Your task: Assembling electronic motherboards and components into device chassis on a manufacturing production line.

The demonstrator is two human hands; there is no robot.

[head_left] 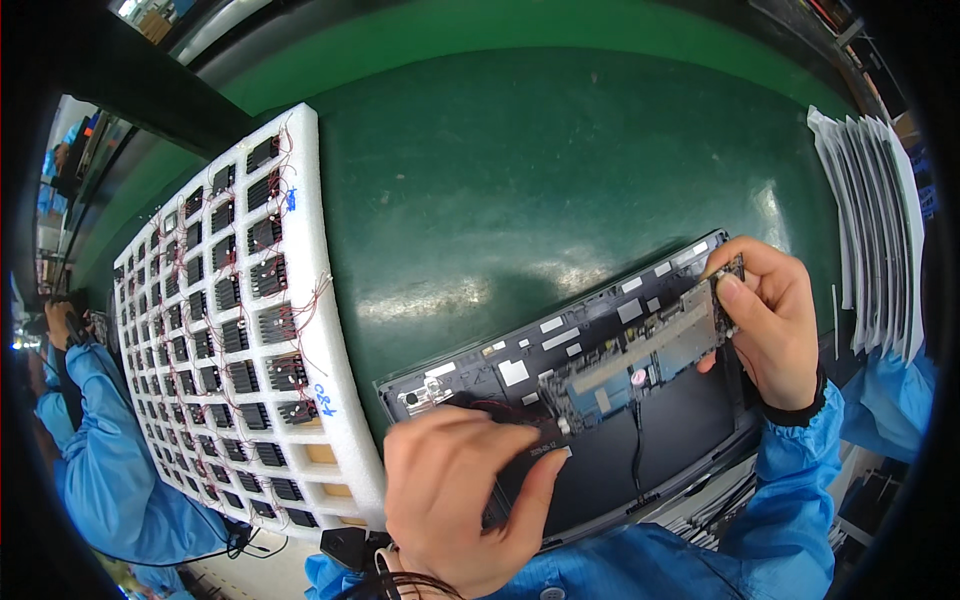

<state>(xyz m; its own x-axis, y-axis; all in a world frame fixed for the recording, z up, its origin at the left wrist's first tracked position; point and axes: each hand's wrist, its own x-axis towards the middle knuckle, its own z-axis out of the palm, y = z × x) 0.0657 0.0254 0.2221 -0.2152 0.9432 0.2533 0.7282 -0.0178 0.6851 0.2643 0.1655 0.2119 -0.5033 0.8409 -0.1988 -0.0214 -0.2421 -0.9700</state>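
Observation:
My right hand (775, 320) pinches the right end of a laptop circuit board (640, 355) between thumb and fingers. The board is tilted over an open black laptop casing (590, 480), and a black cable (637, 450) runs down from it. Beside the board's left end is my left hand (460, 490), fingers curled and thumb close to the forefinger. A dark piece with pale print shows at its fingertips, with thin wires nearby; what the fingers grip is mostly hidden. White and silver patches (513, 373) dot the casing's far side.
At left, a white foam tray (335, 400) holds many black finned parts (245, 375) with thin red wires. A stack of white sheets or thin packs (870, 230) stands at right on the green table (560, 170). Another person's blue sleeve (120, 440) shows at far left.

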